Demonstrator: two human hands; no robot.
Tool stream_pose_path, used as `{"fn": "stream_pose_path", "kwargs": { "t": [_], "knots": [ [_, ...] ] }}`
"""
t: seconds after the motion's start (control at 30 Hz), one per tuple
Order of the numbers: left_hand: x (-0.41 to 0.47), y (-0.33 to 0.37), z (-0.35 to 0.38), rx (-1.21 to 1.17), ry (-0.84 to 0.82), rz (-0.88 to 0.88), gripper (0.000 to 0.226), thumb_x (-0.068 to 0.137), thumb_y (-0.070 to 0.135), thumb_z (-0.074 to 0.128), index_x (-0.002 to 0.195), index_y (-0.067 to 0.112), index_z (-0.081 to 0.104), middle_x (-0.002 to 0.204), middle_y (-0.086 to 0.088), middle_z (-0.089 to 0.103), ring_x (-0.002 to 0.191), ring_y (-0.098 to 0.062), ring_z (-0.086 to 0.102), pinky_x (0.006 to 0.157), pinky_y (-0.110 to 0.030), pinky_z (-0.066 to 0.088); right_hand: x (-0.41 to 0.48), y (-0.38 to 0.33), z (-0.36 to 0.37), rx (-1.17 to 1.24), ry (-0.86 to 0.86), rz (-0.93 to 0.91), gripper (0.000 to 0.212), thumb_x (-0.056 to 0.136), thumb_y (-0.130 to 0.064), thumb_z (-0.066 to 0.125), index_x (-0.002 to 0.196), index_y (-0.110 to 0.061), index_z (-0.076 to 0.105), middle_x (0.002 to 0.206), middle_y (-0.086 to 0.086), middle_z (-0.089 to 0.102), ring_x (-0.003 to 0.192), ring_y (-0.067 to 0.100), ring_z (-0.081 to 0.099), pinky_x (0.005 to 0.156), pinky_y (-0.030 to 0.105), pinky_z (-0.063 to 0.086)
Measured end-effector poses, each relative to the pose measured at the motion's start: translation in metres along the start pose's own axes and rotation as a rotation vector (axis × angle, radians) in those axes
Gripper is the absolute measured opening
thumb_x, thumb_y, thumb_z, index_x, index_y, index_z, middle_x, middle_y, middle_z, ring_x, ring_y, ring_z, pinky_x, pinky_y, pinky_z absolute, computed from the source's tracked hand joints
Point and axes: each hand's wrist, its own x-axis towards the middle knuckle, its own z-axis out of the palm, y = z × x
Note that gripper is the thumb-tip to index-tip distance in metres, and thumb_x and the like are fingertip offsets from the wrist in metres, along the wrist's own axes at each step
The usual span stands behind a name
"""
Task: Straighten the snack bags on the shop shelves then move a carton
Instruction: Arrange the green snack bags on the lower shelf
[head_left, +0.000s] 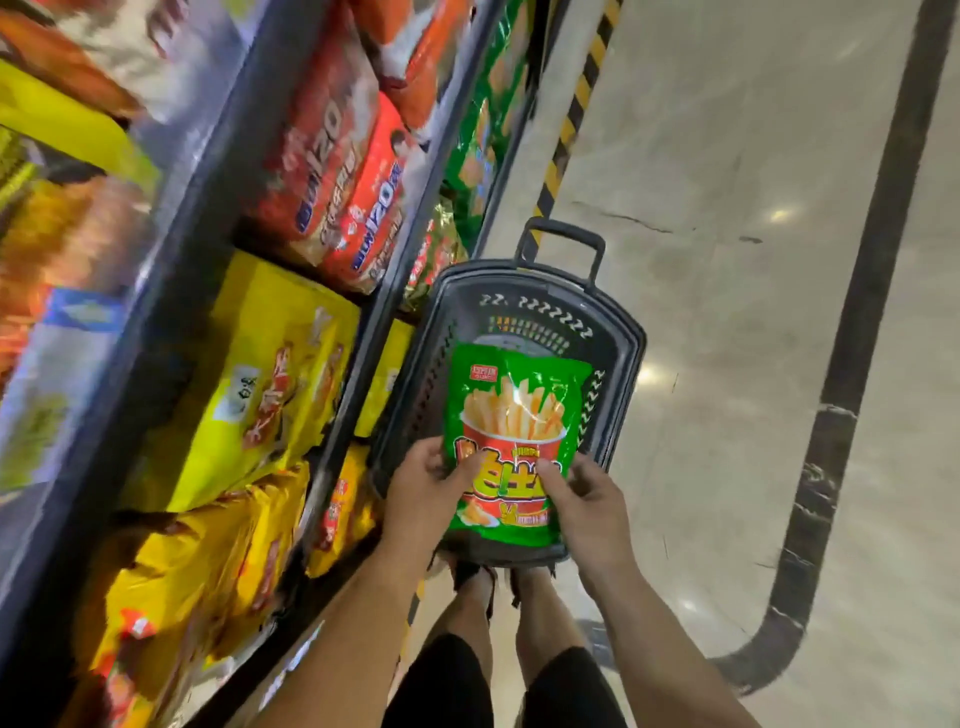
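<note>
Snack bag (511, 436) pinched by left hand (423, 488), right hand (582, 499), above basket (626, 364).

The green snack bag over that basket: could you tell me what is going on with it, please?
A person holds the green snack bag with both hands, left hand and right hand gripping its lower part. It is over a dark basket standing on the floor beside the shelves of yellow packs and red packs. Whether it is going in or coming out is unclear.
</note>
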Motion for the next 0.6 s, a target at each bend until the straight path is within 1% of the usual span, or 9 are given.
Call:
{"fn": "stream_pose_path", "kwargs": {
  "t": [0.07,0.13,0.2,0.27,0.3,0.37,0.47,0.53,0.6],
  "knots": [
    [0.022,-0.022,0.012,0.019,0.025,-0.029,0.041,0.088,0.037,0.083,0.122,0.021,0.065,0.101,0.011,0.075,0.086,-0.002,0.075,0.070,-0.020,0.060,0.024,0.023,0.000,-0.002,0.005,0.045,0.017,0.095,-0.025,0.075,0.108,-0.014,0.074,0.094,0.003,0.081,0.086,0.022,0.080,0.080,0.041,0.064],
    [0.048,-0.043,0.023,0.060,0.045,-0.036,0.044,0.088,0.035,0.083,0.124,0.016,0.065,0.099,0.011,0.072,0.083,0.003,0.070,0.060,-0.008,0.052,0.049,0.044,0.001,-0.009,0.000,0.070,0.018,0.096,-0.025,0.074,0.109,-0.012,0.073,0.096,0.005,0.081,0.088,0.023,0.080,0.079,0.040,0.065],
    [0.077,-0.068,0.035,0.093,0.057,-0.041,0.041,0.089,0.031,0.083,0.121,0.015,0.064,0.096,0.011,0.068,0.082,0.007,0.064,0.058,-0.003,0.048,0.075,0.069,0.005,-0.014,0.002,0.080,0.015,0.097,-0.024,0.073,0.107,-0.013,0.073,0.093,0.002,0.081,0.085,0.019,0.080,0.072,0.032,0.064],
    [0.097,-0.084,0.040,0.114,0.059,-0.037,0.036,0.090,0.028,0.082,0.118,0.020,0.061,0.094,0.013,0.065,0.082,0.008,0.061,0.060,-0.002,0.046,0.094,0.084,0.009,-0.018,0.013,0.082,0.013,0.097,-0.023,0.073,0.105,-0.013,0.073,0.087,-0.002,0.081,0.080,0.013,0.079,0.068,0.025,0.062],
    [0.111,-0.095,0.044,0.129,0.053,-0.037,0.034,0.090,0.029,0.082,0.116,0.022,0.060,0.094,0.015,0.065,0.083,0.008,0.062,0.061,-0.002,0.047,0.108,0.098,0.013,-0.024,0.023,0.089,0.012,0.097,-0.023,0.074,0.106,-0.015,0.074,0.088,-0.002,0.081,0.081,0.013,0.079,0.070,0.028,0.064],
    [0.140,-0.117,0.050,0.130,0.037,-0.049,0.031,0.091,0.029,0.082,0.112,0.024,0.061,0.099,0.012,0.071,0.087,0.004,0.067,0.064,-0.006,0.051,0.137,0.127,0.022,-0.052,0.030,0.105,0.011,0.097,-0.026,0.074,0.106,-0.020,0.076,0.095,-0.001,0.081,0.087,0.017,0.079,0.080,0.040,0.065],
    [0.180,-0.148,0.058,0.141,0.024,-0.094,0.035,0.089,0.033,0.083,0.116,0.021,0.064,0.103,0.008,0.075,0.090,-0.003,0.072,0.076,-0.020,0.059,0.172,0.167,0.036,-0.036,0.034,0.165,0.011,0.097,-0.028,0.074,0.105,-0.021,0.076,0.097,-0.004,0.081,0.091,0.017,0.079,0.088,0.044,0.063],
    [0.202,-0.166,0.062,0.179,0.032,-0.114,0.037,0.088,0.036,0.083,0.117,0.024,0.064,0.099,0.015,0.069,0.090,0.000,0.067,0.079,-0.024,0.055,0.191,0.189,0.044,-0.013,0.054,0.212,0.016,0.096,-0.025,0.075,0.110,-0.017,0.075,0.098,-0.001,0.081,0.089,0.015,0.078,0.086,0.039,0.063],
    [0.223,-0.184,0.065,0.212,0.044,-0.130,0.033,0.089,0.038,0.082,0.114,0.028,0.064,0.102,0.015,0.064,0.093,-0.003,0.064,0.085,-0.028,0.052,0.209,0.206,0.052,-0.021,0.056,0.242,0.019,0.097,-0.022,0.074,0.112,-0.011,0.073,0.094,-0.001,0.080,0.080,0.005,0.076,0.072,0.021,0.060]
  ]
}}
